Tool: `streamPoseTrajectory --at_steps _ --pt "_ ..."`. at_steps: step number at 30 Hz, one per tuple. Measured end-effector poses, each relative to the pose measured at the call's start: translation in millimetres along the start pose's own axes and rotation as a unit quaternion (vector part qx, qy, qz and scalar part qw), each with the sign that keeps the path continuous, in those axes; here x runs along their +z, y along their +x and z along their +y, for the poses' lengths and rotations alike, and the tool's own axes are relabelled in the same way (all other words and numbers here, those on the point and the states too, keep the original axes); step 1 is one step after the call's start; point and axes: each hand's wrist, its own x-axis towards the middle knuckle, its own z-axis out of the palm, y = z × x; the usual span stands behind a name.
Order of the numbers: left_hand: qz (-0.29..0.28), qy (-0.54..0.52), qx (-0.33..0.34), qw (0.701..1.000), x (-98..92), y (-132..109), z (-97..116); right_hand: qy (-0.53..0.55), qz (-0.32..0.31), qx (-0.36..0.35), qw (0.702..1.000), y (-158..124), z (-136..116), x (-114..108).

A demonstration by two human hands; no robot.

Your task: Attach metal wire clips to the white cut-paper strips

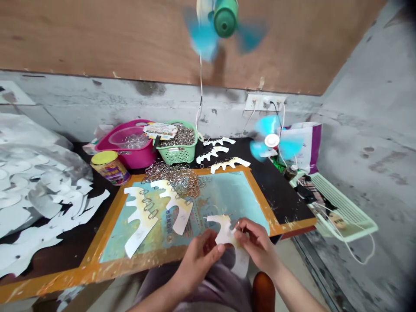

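Note:
Both my hands hold a white comb-shaped card cutout [224, 232] over the near edge of a low board [227, 190]. My left hand [198, 260] pinches its lower left side with thumb and fingers. My right hand [256, 242] grips its right side, fingers closed, with a small metal ring at the fingertips. Two more white cutouts [143, 216] with rings clipped on lie on the board to the left. A heap of metal rings [177, 177] sits at the board's far edge.
A green basket [178, 149] of rings, a pink basin [130, 145] and a yellow-lidded jar [108, 167] stand at the back. Finished cutouts [221, 156] lie behind. Small fans [271, 141] spin at right and overhead. Piles of white cutouts [39, 203] fill the left.

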Motion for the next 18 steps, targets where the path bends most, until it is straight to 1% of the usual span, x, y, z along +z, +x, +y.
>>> streamPoseTrajectory --at_steps 1,3,4,5,6,8,10,11,12,13,15,17,18 --pt "0.0 -0.038 -0.015 0.999 6.5 1 -2 -0.015 -0.002 -0.006 1.0 -1 -2 3" --pt "0.028 -0.085 -0.04 0.995 14.0 9 -1 -0.037 0.001 -0.009 0.999 -2 -4 11" --pt "0.038 -0.089 -0.049 0.994 14.8 13 1 -0.036 0.007 -0.005 0.999 -4 -4 14" --pt "0.032 -0.085 -0.054 0.994 13.9 16 4 -0.018 0.013 0.004 1.0 -5 -2 18" --pt "0.014 -0.078 -0.054 0.995 11.9 19 5 0.019 0.019 0.017 0.999 -6 0 21" --pt "-0.037 -0.078 -0.042 0.995 6.2 21 6 0.131 0.024 0.05 0.99 -8 4 25" --pt "-0.078 -0.1 -0.026 0.992 0.9 20 5 0.246 0.006 0.079 0.966 -6 8 27" --pt "-0.093 -0.103 -0.02 0.99 -1.3 20 4 0.285 -0.009 0.089 0.954 -5 8 26" --pt "-0.109 -0.094 -0.014 0.989 -3.1 19 4 0.301 -0.023 0.093 0.949 -3 7 24" --pt "-0.127 -0.077 -0.007 0.989 -4.7 19 4 0.295 -0.035 0.093 0.95 -1 5 22" --pt "-0.156 -0.034 0.011 0.987 -7.2 19 7 0.23 -0.043 0.09 0.968 4 -1 17" --pt "-0.165 -0.01 0.03 0.986 -9.4 19 11 0.155 -0.043 0.092 0.983 7 -8 14" --pt "-0.168 -0.007 0.037 0.985 -10.4 19 13 0.138 -0.045 0.099 0.984 8 -11 15"
